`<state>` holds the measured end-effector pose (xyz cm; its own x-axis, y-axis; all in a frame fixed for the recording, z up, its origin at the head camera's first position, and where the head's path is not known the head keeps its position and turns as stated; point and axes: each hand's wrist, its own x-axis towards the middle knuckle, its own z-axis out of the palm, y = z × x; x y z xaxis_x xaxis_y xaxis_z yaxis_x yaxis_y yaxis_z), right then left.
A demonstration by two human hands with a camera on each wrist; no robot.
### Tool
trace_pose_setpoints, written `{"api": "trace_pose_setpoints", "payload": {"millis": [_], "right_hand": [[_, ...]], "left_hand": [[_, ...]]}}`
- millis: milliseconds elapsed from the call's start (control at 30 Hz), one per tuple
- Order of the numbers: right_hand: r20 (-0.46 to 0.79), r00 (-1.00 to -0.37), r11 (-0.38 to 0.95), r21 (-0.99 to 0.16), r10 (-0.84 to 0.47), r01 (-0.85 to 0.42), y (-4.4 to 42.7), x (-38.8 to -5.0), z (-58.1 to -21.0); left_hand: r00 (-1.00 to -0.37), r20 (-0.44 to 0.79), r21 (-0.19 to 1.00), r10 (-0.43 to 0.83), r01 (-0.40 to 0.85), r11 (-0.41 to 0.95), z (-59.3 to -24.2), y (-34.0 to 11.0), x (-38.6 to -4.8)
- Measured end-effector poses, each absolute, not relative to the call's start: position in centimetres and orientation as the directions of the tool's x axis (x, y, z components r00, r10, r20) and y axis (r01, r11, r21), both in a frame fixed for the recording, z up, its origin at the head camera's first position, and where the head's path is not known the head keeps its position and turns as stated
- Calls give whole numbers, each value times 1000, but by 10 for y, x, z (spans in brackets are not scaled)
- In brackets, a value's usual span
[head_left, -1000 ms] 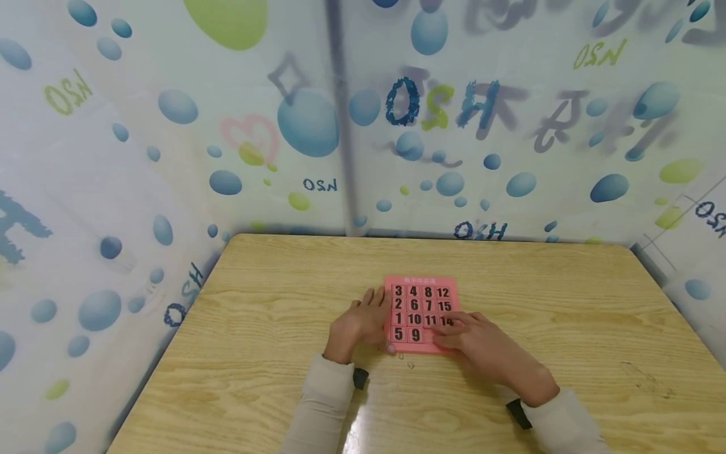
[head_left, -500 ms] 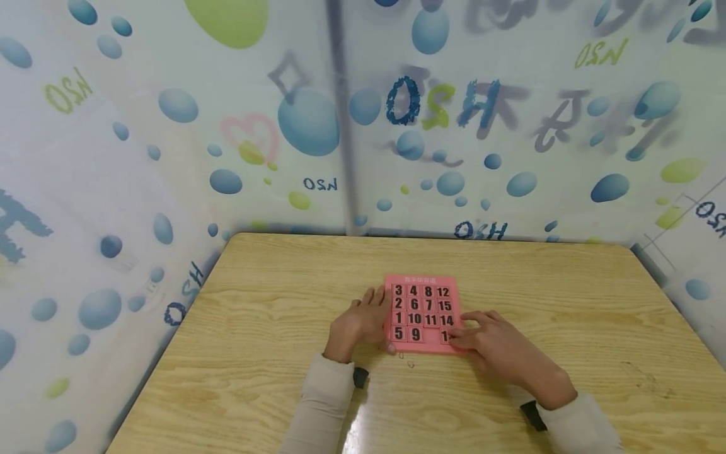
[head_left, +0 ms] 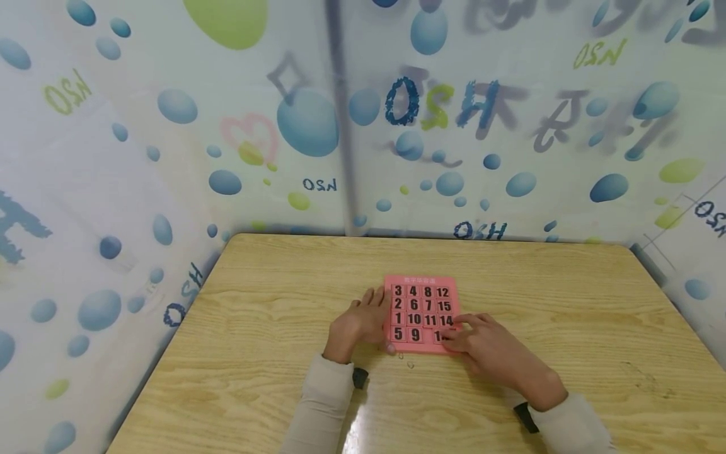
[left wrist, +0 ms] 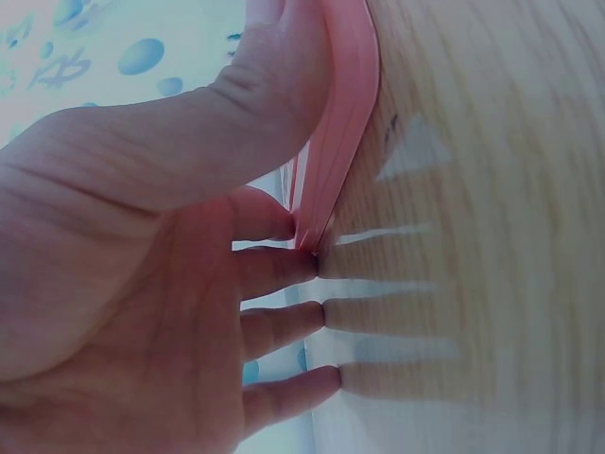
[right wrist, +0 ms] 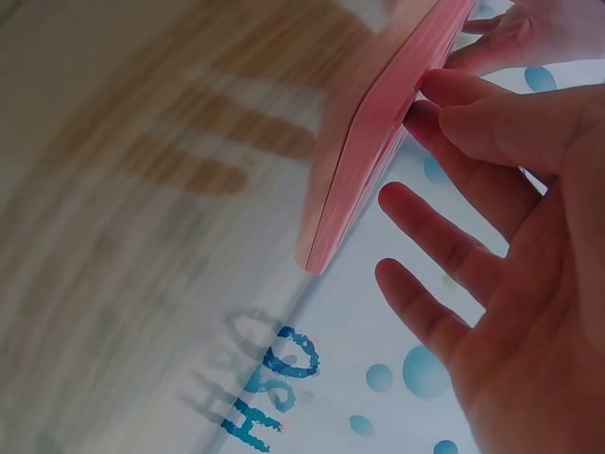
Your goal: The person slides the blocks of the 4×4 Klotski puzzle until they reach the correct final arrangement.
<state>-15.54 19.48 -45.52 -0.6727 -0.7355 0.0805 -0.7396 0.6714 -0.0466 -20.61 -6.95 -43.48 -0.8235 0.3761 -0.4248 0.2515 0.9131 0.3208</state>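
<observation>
A pink number sliding puzzle (head_left: 422, 346) lies on the wooden table in the head view, its tiles marked with black numbers. My left hand (head_left: 367, 321) rests along its left side, fingers straight. In the left wrist view, the left thumb lies against the frame's edge and the fingertips (left wrist: 329, 314) touch the table. My right hand (head_left: 493, 353) reaches in from the right, touching a bottom-row tile (head_left: 437, 337) whose second digit is partly hidden. A gap shows between this tile and the 9 tile (head_left: 415, 335). The right wrist view shows the other right fingers spread.
The puzzle sits near the middle of the wooden table (head_left: 272, 284). Walls with printed bubbles and letters (head_left: 442, 101) stand behind the table and at its sides. Small marks (head_left: 411, 364) show on the tabletop in front of the puzzle.
My right fingers drew back to the right, uncovering the bottom-right tile, then moved left again with that tile sliding slightly left. My left hand and the puzzle frame stay put.
</observation>
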Motion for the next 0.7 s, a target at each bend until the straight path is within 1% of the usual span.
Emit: {"api": "trace_pose_setpoints", "payload": {"millis": [367,533,700], "right_hand": [[41,-676,675,-41,-736,-737,181,-155,-453],[56,-664,664,-20,-746,-747,177,-155,-453],[53,-673,672,-40,-738,-740,176,-155,-453]], "left_hand": [[-818,-436,325,375,245,913,-438,-70,-207],[-819,-437,322,373,245,915,-438,-70,-207],[-817,-440,320,372,244,915,-437,-70,-208]]}}
